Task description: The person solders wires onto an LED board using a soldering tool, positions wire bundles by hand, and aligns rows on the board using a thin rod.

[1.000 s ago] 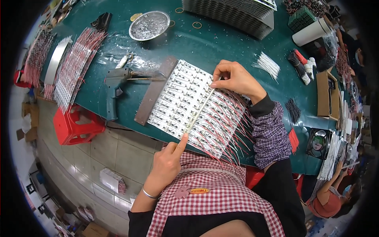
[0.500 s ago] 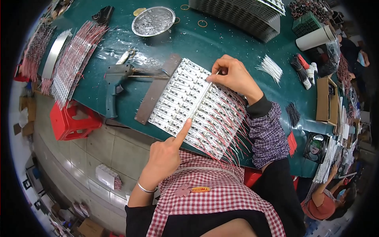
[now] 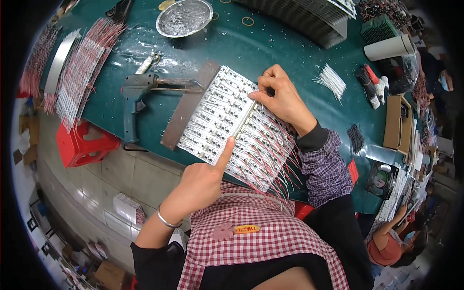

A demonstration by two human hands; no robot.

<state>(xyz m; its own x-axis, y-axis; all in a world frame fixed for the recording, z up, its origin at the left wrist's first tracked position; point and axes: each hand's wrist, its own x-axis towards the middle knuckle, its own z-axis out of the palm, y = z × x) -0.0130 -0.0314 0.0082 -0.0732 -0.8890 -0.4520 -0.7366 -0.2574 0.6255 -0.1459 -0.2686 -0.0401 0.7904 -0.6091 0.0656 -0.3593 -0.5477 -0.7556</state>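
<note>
A panel of small white circuit boards [image 3: 220,104] lies tilted on the green table, its rows packed with tiny dark parts. Red and white wires [image 3: 270,145] fan out from its right half. My left hand [image 3: 203,183] holds nothing; its index finger is stretched out, with the tip on the panel near the middle seam, while the other fingers are curled. Over the panel's upper edge, my right hand [image 3: 280,94] is closed in a pinch at the far end of the seam; what lies between thumb and finger is too small to name. A brown bar [image 3: 176,128] runs along the panel's left edge.
A soldering gun [image 3: 133,104] lies left of the panel, its tip over the bar. Beyond are a metal dish [image 3: 183,19] and stacked panels [image 3: 309,19]. White wires [image 3: 331,83] lie to the right, wired boards [image 3: 84,67] to the left. A co-worker [image 3: 386,246] sits at right.
The view has shifted slightly, so the table things sit a little further left. My right hand's fingers have shifted slightly at the pinch. My left fingertip stays by the seam.
</note>
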